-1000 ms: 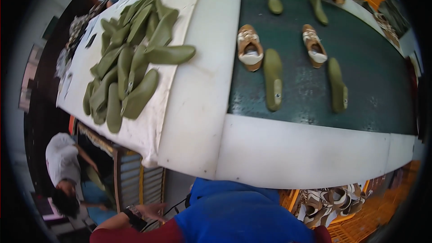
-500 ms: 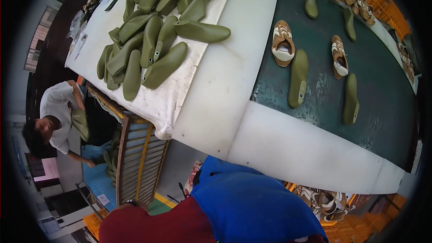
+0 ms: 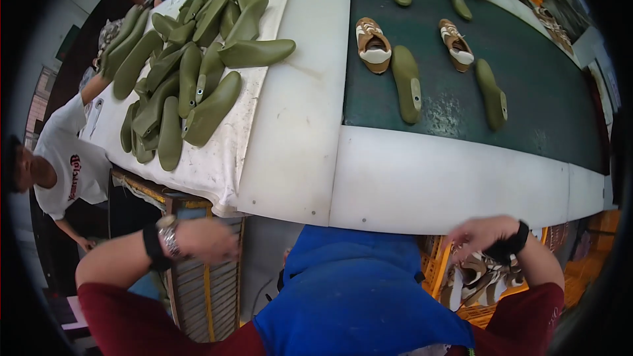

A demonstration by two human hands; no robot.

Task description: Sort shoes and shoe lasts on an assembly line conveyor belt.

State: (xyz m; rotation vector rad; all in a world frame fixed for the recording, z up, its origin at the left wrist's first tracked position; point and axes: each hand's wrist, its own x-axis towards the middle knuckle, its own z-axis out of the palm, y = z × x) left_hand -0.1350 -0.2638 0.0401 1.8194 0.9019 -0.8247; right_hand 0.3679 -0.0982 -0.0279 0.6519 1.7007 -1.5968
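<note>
My left hand [image 3: 208, 240], below a wristwatch, is in the air near the front left corner of the cloth-covered table; motion smears its fingers, and no object shows in it. My right hand [image 3: 480, 235] hovers just past the front edge of the white work surface [image 3: 422, 178], fingers loosely spread and holding nothing. Beneath it, brown-and-white shoes [image 3: 476, 280] fill an orange crate [image 3: 432, 270]. A heap of green shoe lasts [image 3: 191, 72] lies on the white cloth [image 3: 198, 178] to the left.
On the dark green belt [image 3: 455, 112] lie two brown-and-white sneakers [image 3: 374, 49] and several green lasts [image 3: 407, 86]. A co-worker in a white shirt [image 3: 72, 151] reaches over the heap with several lasts [image 3: 128, 46]. A slatted rack [image 3: 208, 277] stands at lower left.
My arms have come up into view, and my body has turned to face the belt. The co-worker has straightened and lifted lasts above the table. Another person shows at the far left.
</note>
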